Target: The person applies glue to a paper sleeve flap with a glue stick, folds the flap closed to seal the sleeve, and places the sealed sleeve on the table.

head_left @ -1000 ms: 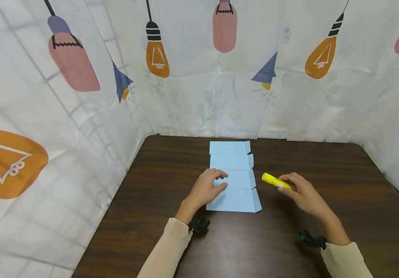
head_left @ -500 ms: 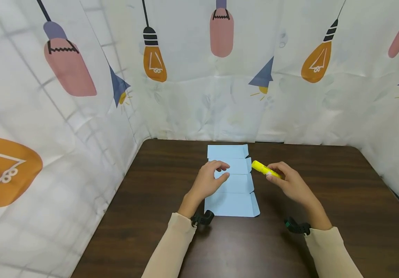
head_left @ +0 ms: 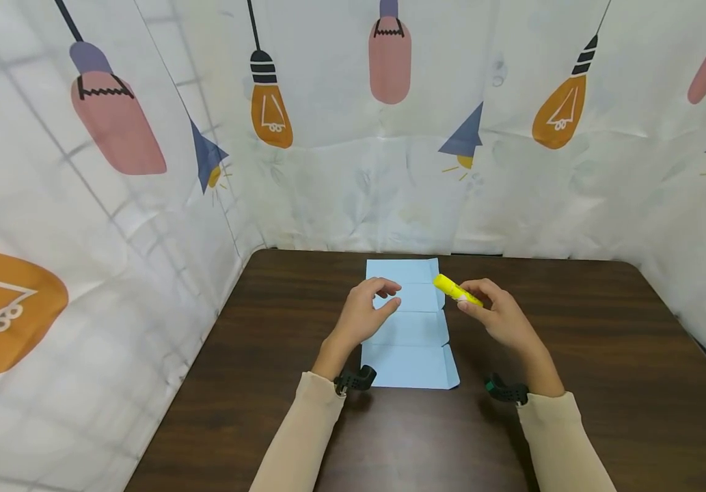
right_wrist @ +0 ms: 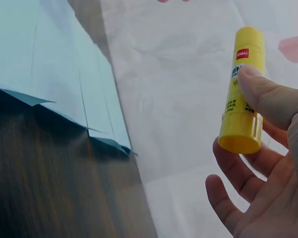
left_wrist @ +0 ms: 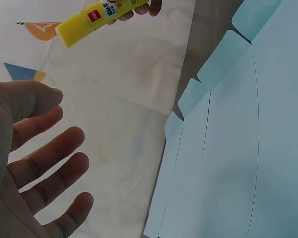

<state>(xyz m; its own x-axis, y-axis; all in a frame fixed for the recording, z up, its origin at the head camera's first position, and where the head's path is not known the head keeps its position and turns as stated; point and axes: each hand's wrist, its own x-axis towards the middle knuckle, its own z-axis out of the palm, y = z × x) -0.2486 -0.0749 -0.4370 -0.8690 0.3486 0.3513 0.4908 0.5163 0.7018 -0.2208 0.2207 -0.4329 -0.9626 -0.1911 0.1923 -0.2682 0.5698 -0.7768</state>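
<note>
A yellow glue stick (right_wrist: 242,99) with a red label is pinched between the thumb and fingers of my right hand (head_left: 500,318), its cap end pointing left over the paper's right edge. Flat on the table lies a light blue paper sheet (head_left: 411,365), creased into several panels with tabs along its right side. My left hand (head_left: 361,314) hovers over the sheet's left part, fingers loosely bent and apart, holding nothing. In the left wrist view, the left fingers (left_wrist: 64,144) are spread below the glue stick.
The dark brown wooden table (head_left: 599,355) extends around the sheet. White cloth (head_left: 340,191) printed with lamps and bulbs hangs behind the table and along its sides. Each wrist carries a black strap (head_left: 355,378).
My right hand has carried the glue stick left and up toward the paper. The left hand has risen slightly over the sheet. The head view has tilted up a little.
</note>
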